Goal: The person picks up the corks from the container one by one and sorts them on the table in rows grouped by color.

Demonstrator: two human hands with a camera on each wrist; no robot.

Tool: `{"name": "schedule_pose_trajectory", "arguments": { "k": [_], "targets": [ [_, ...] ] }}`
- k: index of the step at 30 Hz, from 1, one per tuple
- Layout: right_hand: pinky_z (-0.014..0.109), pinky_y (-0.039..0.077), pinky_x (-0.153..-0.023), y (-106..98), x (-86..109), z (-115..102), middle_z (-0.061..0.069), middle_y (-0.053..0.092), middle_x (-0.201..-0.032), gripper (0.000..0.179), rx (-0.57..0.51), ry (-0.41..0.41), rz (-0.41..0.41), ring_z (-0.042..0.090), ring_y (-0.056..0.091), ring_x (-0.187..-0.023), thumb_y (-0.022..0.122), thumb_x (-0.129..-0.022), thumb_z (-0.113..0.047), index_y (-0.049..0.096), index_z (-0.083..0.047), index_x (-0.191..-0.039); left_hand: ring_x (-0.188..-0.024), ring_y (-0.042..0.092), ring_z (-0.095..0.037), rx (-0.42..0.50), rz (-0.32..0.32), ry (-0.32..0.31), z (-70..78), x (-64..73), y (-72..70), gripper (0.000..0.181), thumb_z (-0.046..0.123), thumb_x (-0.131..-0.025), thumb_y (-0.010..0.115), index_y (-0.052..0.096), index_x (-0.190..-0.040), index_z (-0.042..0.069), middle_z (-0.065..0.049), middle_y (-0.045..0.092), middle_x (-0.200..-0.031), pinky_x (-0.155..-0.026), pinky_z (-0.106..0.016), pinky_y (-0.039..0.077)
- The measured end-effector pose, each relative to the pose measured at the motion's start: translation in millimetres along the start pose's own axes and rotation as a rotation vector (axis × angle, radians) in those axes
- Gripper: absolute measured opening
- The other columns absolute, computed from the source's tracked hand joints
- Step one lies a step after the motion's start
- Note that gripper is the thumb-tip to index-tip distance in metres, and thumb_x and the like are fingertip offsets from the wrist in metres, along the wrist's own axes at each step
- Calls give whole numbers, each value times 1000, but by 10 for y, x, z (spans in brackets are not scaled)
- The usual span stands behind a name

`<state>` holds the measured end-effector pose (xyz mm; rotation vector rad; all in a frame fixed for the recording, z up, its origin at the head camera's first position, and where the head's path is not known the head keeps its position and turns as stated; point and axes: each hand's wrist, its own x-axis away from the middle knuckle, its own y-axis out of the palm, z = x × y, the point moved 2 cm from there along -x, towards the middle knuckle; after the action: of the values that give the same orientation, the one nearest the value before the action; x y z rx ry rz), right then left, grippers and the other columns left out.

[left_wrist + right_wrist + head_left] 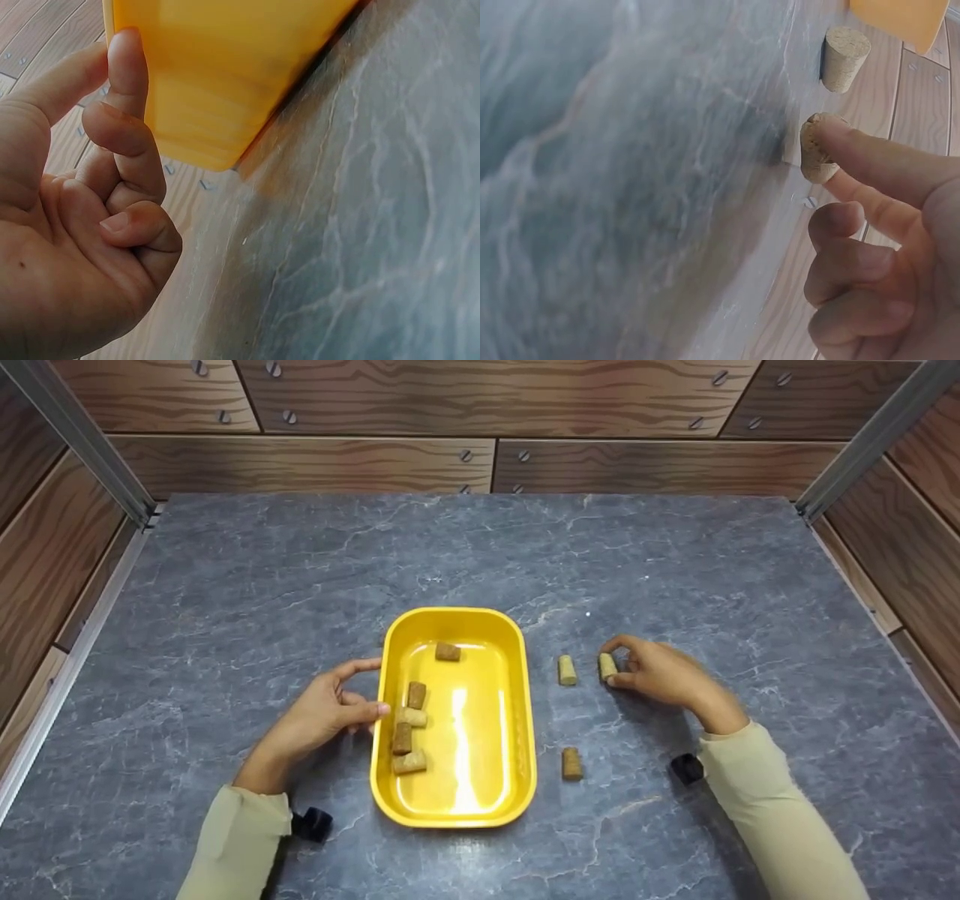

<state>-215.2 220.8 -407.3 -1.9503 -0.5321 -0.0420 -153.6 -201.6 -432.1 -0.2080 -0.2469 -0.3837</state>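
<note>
My left hand (319,712) pinches the left rim of a yellow tray (529,720), thumb over the edge and the other fingers outside it. Inside the tray lie several cork stoppers, some dark brown, like the one at the far end (448,652), and some pale, like the one nearest me (409,763). To the right of the tray, my right hand (664,671) pinches a pale cork stopper (817,157) between thumb and index finger, its other fingers curled in. Another pale cork stopper (567,670) stands between that hand and the tray.
A brown cork stopper (571,763) is on the grey marbled table (300,570), right of the tray's near half. Wood-patterned panels (495,397) close off the back and sides, with metal posts (874,442) in the corners.
</note>
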Motion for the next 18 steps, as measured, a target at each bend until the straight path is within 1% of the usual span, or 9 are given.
{"name": "schedule_pose_trajectory", "arguments": {
  "k": [4, 10, 13, 18],
  "targets": [
    [29, 32, -54, 15, -21, 6, -1, 46, -69, 41, 4, 29, 5, 14, 40, -59, 69, -88, -23, 57, -8, -125, -52, 47, -9, -12, 3, -8, -4, 7, 2, 74, 19, -85, 74, 35, -147, 6, 3, 63, -62, -52, -24, 38],
    [29, 33, -54, 23, -29, -6, 1, 50, -71, 41, 26, 43, -11, 14, 42, -59, 68, -89, -24, 57, -8, -125, -53, 47, -9, -10, 1, -15, -8, 9, 5, 75, 20, -85, 74, 35, -147, 7, 3, 63, -62, -52, -25, 38],
    [29, 33, -54, 24, -29, -10, 1, 50, -70, 41, 28, 43, -7, 14, 42, -59, 69, -88, -24, 57, -8, -125, -53, 47, -9, 12, 0, -12, -14, 3, 5, 74, 18, -85, 74, 35, -147, 7, 4, 63, -62, -51, -24, 38],
    [30, 32, -54, 25, -20, -18, 0, 49, -69, 44, 43, 21, 15, 15, 42, -60, 70, -86, -24, 56, -8, -125, -52, 46, -8, 40, -12, 11, -21, -7, 6, 74, 15, -85, 73, 34, -147, 4, 4, 63, -61, -52, -23, 38]
  ]
}}
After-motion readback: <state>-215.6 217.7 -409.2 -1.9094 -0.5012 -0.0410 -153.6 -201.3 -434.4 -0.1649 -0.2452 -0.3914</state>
